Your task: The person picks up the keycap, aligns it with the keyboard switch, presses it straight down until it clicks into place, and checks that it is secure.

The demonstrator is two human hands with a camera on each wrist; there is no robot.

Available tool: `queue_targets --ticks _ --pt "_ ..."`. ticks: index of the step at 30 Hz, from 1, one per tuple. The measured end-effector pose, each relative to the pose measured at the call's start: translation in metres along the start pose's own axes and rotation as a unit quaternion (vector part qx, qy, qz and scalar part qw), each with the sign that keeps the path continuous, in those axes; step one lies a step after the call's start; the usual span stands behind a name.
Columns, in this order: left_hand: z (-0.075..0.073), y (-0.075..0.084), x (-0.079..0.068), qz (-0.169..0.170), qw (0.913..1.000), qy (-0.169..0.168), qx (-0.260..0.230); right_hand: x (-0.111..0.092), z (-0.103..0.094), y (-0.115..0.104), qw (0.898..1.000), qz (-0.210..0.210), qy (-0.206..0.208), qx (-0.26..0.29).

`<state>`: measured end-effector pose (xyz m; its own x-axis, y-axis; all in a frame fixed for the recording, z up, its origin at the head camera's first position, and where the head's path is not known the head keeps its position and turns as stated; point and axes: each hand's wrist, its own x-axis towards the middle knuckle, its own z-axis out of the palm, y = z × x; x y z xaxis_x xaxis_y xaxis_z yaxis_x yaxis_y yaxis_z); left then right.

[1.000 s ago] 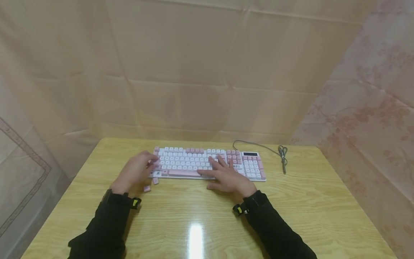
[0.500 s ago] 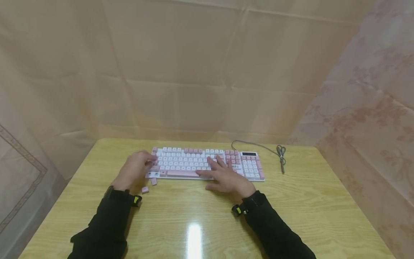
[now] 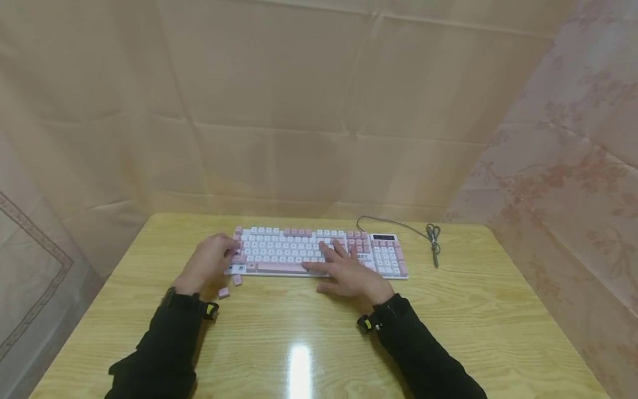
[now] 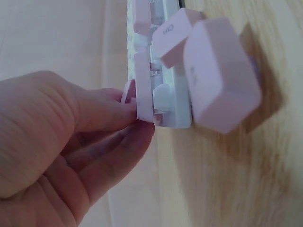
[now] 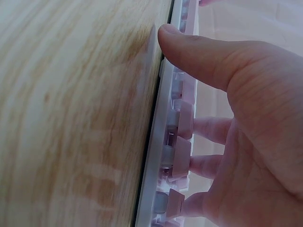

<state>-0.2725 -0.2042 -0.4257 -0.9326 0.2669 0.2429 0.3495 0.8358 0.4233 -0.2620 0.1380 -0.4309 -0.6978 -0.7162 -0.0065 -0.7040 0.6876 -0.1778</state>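
Note:
A pink and white keyboard (image 3: 279, 267) lies near the table's far edge. My left hand (image 3: 209, 260) is at its left end, thumb and fingers pinching a pink keycap (image 4: 129, 91) among the edge keys. Two loose pink keycaps lie in front of the keyboard's left corner: the nearer-in keycap (image 3: 237, 280), marked Ctrl in the left wrist view, and another keycap (image 3: 224, 292) closer to me. My right hand (image 3: 351, 275) rests over the right-middle keys with fingers spread and fairly straight. In the right wrist view, its fingertips touch pink keys (image 5: 182, 156), and the thumb lies by the front edge.
A grey cable (image 3: 394, 221) runs from the keyboard's back to a tied bundle (image 3: 435, 244) at the right. The wooden table (image 3: 423, 332) extends toward me, with a bright reflection. Beige cloth (image 3: 279, 111) hangs behind it.
The left fingers have drawn together at the keyboard's left edge. The view has shifted slightly. The right hand keeps its place on the keys.

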Motion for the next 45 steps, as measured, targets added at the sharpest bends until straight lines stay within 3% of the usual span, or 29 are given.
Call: queue_targets --ticks 8,18,45 --pt "-0.0008 0.0018 -0.0009 -0.037 0.999 0.02 -0.011 -0.0002 -0.0005 0.0006 1.0 -0.001 0.002 -0.004" --pt "-0.0021 0.0004 -0.002 -0.049 0.9983 0.0 -0.031 -0.0003 -0.0008 -0.0001 1.0 0.0 -0.001 -0.005" --pt "0.0023 -0.0018 0.0001 -0.029 0.9992 0.01 -0.028 0.0003 -0.0007 0.0009 1.0 0.0 -0.006 0.0"
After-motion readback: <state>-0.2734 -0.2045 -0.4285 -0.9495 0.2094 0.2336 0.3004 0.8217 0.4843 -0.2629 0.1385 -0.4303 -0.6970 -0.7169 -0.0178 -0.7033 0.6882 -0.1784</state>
